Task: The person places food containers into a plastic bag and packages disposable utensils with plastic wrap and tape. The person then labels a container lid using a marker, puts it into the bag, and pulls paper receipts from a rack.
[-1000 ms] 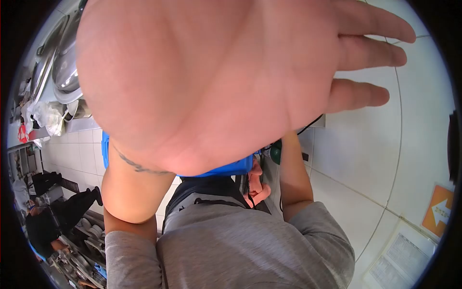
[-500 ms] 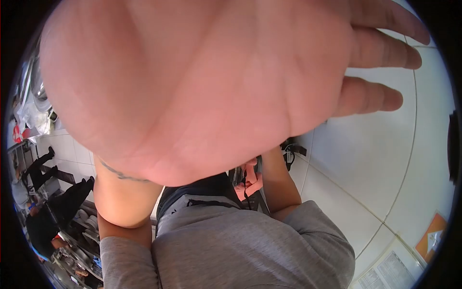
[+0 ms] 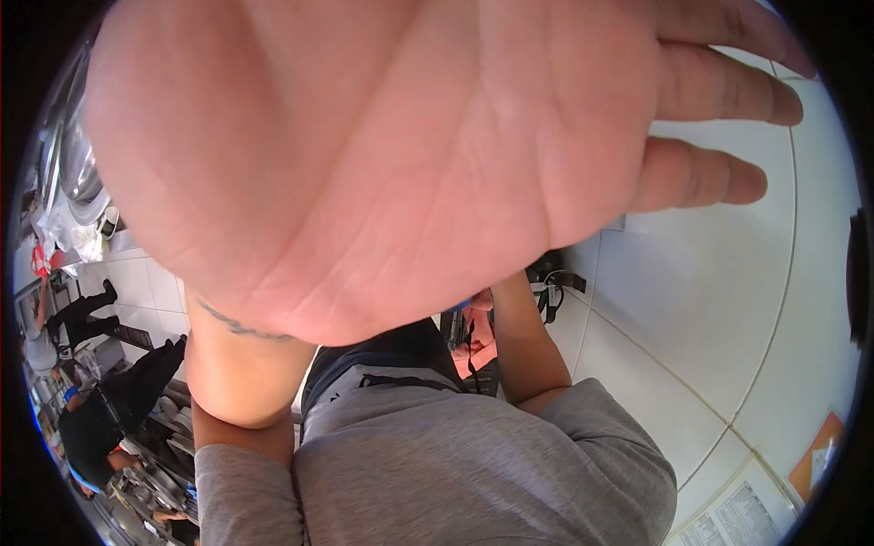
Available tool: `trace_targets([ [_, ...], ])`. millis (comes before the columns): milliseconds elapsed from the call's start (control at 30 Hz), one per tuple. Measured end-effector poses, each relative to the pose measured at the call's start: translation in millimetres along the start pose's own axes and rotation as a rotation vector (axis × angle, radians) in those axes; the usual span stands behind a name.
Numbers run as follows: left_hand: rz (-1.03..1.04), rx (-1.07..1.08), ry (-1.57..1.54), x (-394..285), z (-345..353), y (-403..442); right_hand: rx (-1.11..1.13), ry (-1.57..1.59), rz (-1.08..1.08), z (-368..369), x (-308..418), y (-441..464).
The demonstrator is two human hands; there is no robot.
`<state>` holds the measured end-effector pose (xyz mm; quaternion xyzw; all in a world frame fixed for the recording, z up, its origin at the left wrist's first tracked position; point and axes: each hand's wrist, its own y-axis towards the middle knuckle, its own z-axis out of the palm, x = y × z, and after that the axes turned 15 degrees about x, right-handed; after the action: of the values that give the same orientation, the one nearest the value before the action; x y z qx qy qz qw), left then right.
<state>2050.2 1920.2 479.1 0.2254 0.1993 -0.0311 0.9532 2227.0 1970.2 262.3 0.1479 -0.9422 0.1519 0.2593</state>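
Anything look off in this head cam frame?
Yes: the left hand, palm toward the lens, fills much of the view and hides the right hand, odd because it blocks the workspace. I see no clear spill or damage around it.

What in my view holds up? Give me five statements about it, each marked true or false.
1. The left hand is curled into a fist. False: its palm is open and fingers extended.
2. The shirt is gray. True.
3. The orange sign is near the picture's left edge. False: it is near the right edge.
4. A dark mark crosses the left wrist. True.
5. The right hand is fully visible. False: only the right forearm shows.
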Motion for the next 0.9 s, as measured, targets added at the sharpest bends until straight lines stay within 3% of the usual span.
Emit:
trace_targets([
  [67, -0.005, -0.001, -0.002, 1, 0, 2, 0.009, 0.011, 0.01, -2, 1, 0],
  [233, -0.02, 0.028, -0.019, 2, 9, 8, -0.148, 0.038, -0.207, 52, -62, 20],
  [467, -0.022, 0.069, -0.031, -17, 48, -16, -0.152, -0.049, -0.15, 34, -49, 32],
  [633, -0.047, -0.284, 0.029, -19, 53, -105, -0.1, 0.003, -0.019, 9, -13, 17],
  [900, -0.13, -0.929, 0.111, 19, 15, -338, -0.136, -0.026, 0.056, 7, -19, 37],
])
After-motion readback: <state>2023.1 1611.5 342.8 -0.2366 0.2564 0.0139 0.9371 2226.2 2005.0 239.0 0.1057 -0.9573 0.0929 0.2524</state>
